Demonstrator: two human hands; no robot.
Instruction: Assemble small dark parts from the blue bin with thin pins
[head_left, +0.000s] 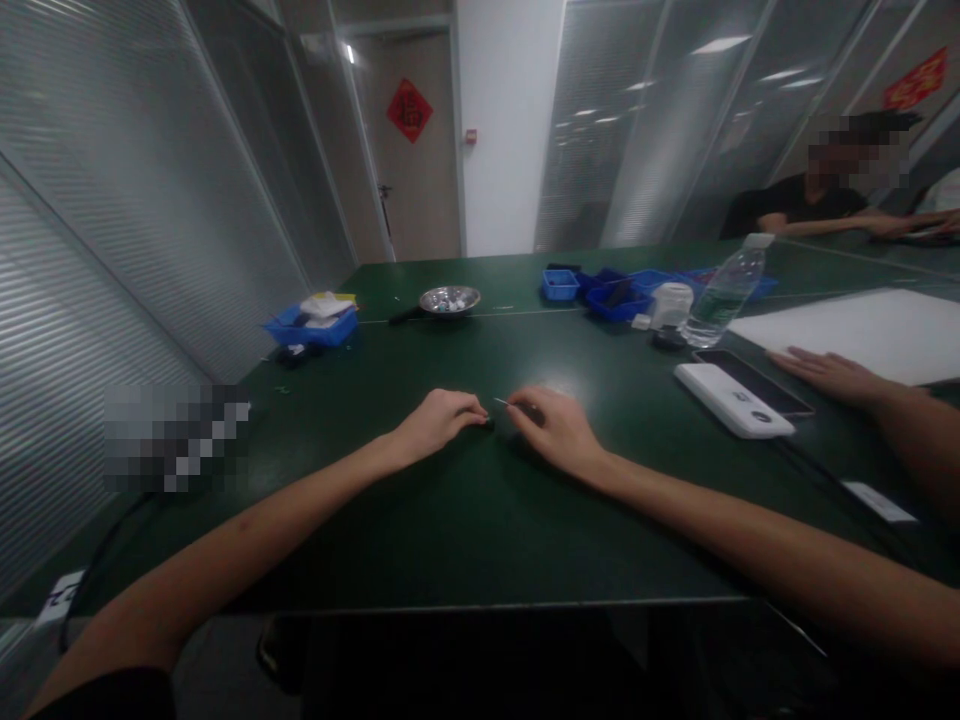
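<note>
Both my hands rest on the dark green table [465,520], close together near its middle. My left hand [439,420] is closed in a pinch on a small dark part [488,424] at its fingertips. My right hand [551,425] is closed on a thin metal tool [502,402] whose tip points left toward the small part. The hands are a few centimetres apart. What the small part is cannot be made out.
A metal bowl [449,299] and blue bins [311,325] [561,285] stand farther back. A water bottle [724,293], a white jar [671,305], a white power bank [733,399] and a phone [754,382] lie at right, by another person's hand [829,372]. A second person [817,195] sits at far right.
</note>
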